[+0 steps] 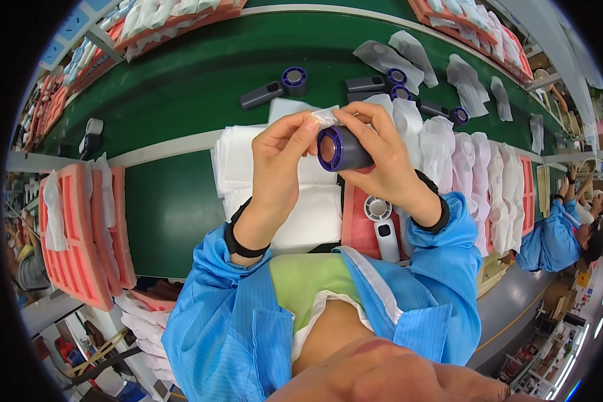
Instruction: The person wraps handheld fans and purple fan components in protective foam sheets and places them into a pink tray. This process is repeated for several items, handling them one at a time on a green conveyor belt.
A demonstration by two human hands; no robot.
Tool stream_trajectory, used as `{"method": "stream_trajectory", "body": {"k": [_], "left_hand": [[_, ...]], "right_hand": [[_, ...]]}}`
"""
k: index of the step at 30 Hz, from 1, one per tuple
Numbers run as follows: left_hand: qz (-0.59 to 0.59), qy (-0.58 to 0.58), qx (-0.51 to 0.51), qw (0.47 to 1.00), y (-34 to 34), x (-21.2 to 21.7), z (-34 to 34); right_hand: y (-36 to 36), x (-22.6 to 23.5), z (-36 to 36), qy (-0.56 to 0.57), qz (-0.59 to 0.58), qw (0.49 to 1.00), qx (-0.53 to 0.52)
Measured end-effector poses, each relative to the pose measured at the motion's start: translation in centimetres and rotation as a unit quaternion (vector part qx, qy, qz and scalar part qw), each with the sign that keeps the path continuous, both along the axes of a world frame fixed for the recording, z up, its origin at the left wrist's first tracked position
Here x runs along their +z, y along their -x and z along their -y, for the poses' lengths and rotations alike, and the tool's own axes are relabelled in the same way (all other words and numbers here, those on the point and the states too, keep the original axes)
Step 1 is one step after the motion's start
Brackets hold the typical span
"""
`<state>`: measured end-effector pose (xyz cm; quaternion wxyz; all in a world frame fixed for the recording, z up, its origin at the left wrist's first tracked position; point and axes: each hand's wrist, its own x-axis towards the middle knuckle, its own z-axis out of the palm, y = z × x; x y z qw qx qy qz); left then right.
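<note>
Above the green tabletop (pixel 174 201), the left hand (pixel 281 151) has its grip pinched on a thin clear film (pixel 325 118) at the rim of a purple-ringed grey cylinder (pixel 342 149), which the right hand (pixel 382 154) holds clamped. A white fan (pixel 384 228) lies below.

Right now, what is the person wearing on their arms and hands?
Both hands, left hand and right hand, are bare, no gloves. Loose bright blue smock sleeves with fine stripes cover the forearms to the wrists. Each wrist shows a black cuff or band.
</note>
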<state>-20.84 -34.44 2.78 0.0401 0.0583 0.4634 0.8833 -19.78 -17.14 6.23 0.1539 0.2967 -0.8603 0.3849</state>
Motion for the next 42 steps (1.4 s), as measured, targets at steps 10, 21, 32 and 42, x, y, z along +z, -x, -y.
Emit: {"method": "stream_trajectory", "body": {"k": [10,21,32,42], "left_hand": [[-0.287,0.331,0.112,0.892,-1.5,0.7,-2.6],[-0.342,0.355,0.194,0.848,-0.5,-0.2,-4.3],[-0.335,0.080,-0.030,0.938,1.8,-1.4,-0.3],[-0.235,0.175,0.183,0.938,-0.5,-0.5,-2.5]], "right_hand": [[0.9,-0.9,-2.1,-0.015,-0.059,0.996,-0.062],[0.6,-2.7,-2.0,0.203,0.018,0.979,-0.017],[0.9,-0.8,-3.4,0.025,0.171,0.979,0.105],[0.0,-1.7,-2.1,-0.094,-0.041,0.989,-0.111]]}}
